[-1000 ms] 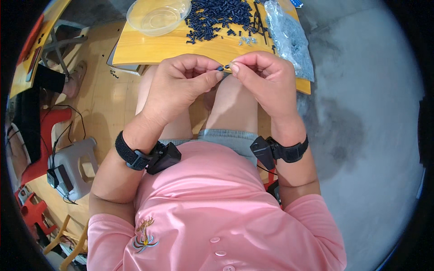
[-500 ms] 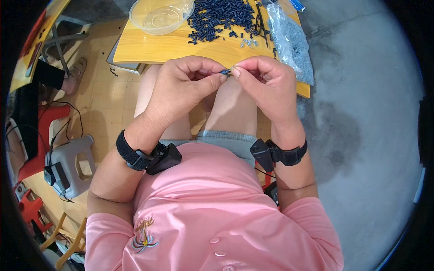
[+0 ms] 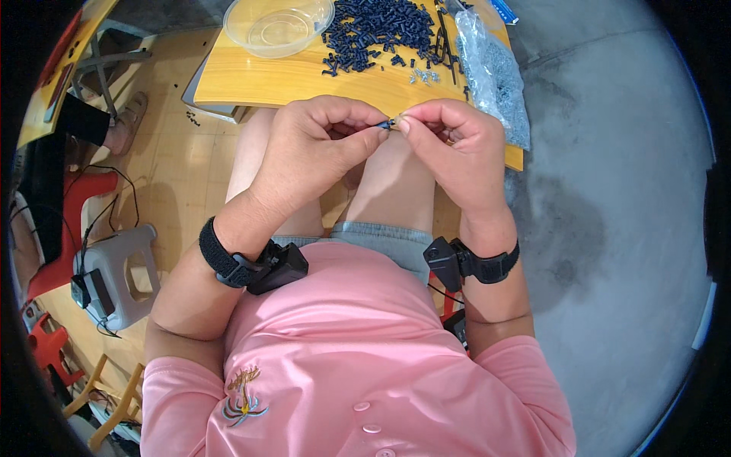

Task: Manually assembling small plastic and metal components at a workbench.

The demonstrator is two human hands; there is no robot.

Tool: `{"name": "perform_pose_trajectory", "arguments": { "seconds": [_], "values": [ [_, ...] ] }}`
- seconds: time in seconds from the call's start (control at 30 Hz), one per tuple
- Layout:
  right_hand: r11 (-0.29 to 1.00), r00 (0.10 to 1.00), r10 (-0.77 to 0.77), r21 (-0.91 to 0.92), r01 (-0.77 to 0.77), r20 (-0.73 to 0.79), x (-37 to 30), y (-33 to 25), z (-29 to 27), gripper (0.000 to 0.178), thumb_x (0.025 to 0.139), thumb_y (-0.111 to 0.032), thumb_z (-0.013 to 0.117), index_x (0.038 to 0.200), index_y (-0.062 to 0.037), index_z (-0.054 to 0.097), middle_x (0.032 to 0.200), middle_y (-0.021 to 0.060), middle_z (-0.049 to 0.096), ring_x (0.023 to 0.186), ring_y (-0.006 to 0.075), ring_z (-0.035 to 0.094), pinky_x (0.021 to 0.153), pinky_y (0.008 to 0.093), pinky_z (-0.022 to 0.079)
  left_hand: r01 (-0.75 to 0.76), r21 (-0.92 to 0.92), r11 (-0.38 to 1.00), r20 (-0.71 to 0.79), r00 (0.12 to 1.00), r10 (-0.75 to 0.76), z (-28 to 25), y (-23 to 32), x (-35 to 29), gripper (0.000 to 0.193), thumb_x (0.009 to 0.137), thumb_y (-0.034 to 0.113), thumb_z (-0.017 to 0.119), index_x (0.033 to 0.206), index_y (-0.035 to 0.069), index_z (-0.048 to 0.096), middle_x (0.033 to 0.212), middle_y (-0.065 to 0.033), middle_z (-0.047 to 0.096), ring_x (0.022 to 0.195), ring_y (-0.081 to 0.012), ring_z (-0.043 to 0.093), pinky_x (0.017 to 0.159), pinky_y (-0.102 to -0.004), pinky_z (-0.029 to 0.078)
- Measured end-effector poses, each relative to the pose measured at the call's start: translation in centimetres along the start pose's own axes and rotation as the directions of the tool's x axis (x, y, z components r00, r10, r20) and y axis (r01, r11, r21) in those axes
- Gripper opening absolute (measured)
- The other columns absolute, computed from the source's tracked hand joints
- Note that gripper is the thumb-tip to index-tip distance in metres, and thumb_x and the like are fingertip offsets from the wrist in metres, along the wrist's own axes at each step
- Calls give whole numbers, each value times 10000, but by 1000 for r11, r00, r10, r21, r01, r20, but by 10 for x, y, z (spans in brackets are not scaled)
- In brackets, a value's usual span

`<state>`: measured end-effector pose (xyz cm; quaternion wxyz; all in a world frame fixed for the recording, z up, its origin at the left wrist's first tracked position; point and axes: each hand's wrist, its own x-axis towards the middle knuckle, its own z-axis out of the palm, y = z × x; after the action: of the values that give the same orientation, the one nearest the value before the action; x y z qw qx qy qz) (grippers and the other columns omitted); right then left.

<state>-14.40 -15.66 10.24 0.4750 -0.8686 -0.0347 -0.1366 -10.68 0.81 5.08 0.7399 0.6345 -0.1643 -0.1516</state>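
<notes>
My left hand (image 3: 308,152) pinches a small dark blue plastic part (image 3: 385,124) between thumb and forefinger, above my lap at the table's near edge. My right hand (image 3: 464,148) meets it at the part's right end, thumb and forefinger pressed together. Whatever tiny piece those fingers grip is mostly hidden; a small glint shows at the tip. Beyond my hands, a heap of similar dark parts (image 3: 384,32) lies on the yellow table (image 3: 266,80), with several small silvery pieces (image 3: 424,76) just in front of it.
A clear plastic bowl (image 3: 237,36) stands left of the heap. On the right, a clear bag (image 3: 502,84) of small grey pieces lies along the table edge, beside thin black strips (image 3: 443,38). A grey stool (image 3: 114,266) and another person's foot (image 3: 126,129) are at the left.
Both hands have shifted very slightly right in the picture, as has the table. The fingertips stay together at the small dark part.
</notes>
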Motion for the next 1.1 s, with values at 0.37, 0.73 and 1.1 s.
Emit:
{"name": "perform_pose_trajectory", "arguments": {
  "seconds": [0.37, 0.73, 1.1],
  "values": [
    [999, 1000, -6, -50, 7, 25, 1, 0, 1, 80, 737, -39, 688, 757, 28, 650, 654, 60, 639, 562, 76, 574, 526, 203, 459, -13, 13, 1000, -7, 1000, 14, -1, 0, -1, 130, 811, 67, 678, 918, -3, 655, 758, 0, 631, 613, -36, 540, 520, -178, 446],
    [998, 996, 50, -49, -46, 80, 5, -1, 0, 88, 746, -47, 683, 772, 33, 658, 659, 73, 646, 577, 78, 583, 534, 212, 467, 67, 50, 997, -27, 997, -66, -1, 7, -3, 134, 810, 75, 681, 912, -10, 666, 725, 1, 628, 596, -37, 536, 520, -178, 443],
    [994, 987, 107, -37, -103, 116, 6, 1, 4, 114, 754, -78, 673, 770, 34, 667, 625, 69, 636, 545, 69, 559, 504, 213, 440, 70, -8, 998, -20, 997, -70, -3, 2, -1, 161, 815, 89, 672, 919, -34, 662, 704, -32, 646, 591, -50, 573, 519, -188, 479]
  ]
}}
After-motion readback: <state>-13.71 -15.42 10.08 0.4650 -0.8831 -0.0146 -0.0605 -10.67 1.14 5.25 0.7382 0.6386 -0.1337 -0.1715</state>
